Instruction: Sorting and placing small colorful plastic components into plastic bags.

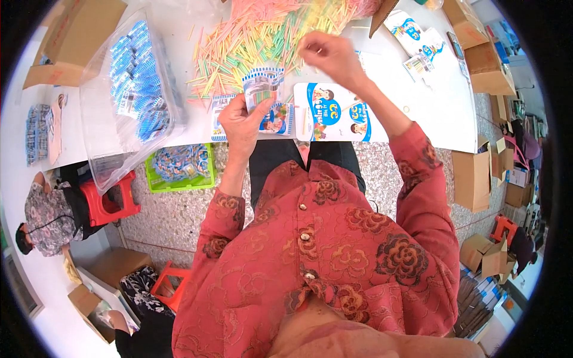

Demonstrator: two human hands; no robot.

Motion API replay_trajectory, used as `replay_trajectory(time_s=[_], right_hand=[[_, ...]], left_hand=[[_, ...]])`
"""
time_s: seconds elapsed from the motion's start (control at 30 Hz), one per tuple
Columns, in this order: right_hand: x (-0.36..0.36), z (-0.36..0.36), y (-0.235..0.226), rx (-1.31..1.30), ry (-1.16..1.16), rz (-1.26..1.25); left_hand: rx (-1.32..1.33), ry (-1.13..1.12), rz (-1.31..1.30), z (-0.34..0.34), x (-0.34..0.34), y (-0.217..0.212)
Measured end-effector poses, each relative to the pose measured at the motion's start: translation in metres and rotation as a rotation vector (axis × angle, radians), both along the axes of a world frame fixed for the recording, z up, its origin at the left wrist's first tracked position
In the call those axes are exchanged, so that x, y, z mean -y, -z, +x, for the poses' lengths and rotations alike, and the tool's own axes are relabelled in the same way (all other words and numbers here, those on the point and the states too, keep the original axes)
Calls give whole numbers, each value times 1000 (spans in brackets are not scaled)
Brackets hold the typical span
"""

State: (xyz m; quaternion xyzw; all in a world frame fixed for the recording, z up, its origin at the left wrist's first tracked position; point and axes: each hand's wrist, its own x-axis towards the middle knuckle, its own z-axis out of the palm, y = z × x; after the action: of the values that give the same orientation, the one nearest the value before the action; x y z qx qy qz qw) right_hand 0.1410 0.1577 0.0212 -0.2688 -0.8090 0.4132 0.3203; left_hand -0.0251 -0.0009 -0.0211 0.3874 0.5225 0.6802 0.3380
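My left hand [242, 124] is closed on a small printed packet [263, 82] with blue striped edges. Through its see-through part, some coloured sticks show. Under that hand more flat packets [280, 119] lie at the table's near edge. My right hand [334, 58] is raised over the near right side of a large loose pile of short pastel sticks [248, 45] in pink, yellow and green. Its fingers are curled together and slightly blurred, so whatever they hold cannot be made out. Below it lie white-and-blue printed packets [327, 113].
A clear plastic bin [95, 134] with filled blue packets stands at the table's left. Below the edge is a green basket [181, 186] of packets. Cardboard boxes [471, 173] line the right. A phone [455, 45] lies far right. Other people [54, 209] sit at left.
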Motion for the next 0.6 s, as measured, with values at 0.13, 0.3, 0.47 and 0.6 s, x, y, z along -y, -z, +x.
replay_trajectory(time_s=[0.13,0.3,0.47,0.6], right_hand=[[19,11,-59,-330,-117,-221],[44,3,-60,-333,-140,-247],[47,3,-59,-162,-109,-102],[50,-2,-58,-112,-122,-81]], left_hand=[[-6,27,-18,6,-2,0],[43,85,8,18,-4,-12],[50,109,30,16,-1,-11],[-9,105,16,15,1,-11]])
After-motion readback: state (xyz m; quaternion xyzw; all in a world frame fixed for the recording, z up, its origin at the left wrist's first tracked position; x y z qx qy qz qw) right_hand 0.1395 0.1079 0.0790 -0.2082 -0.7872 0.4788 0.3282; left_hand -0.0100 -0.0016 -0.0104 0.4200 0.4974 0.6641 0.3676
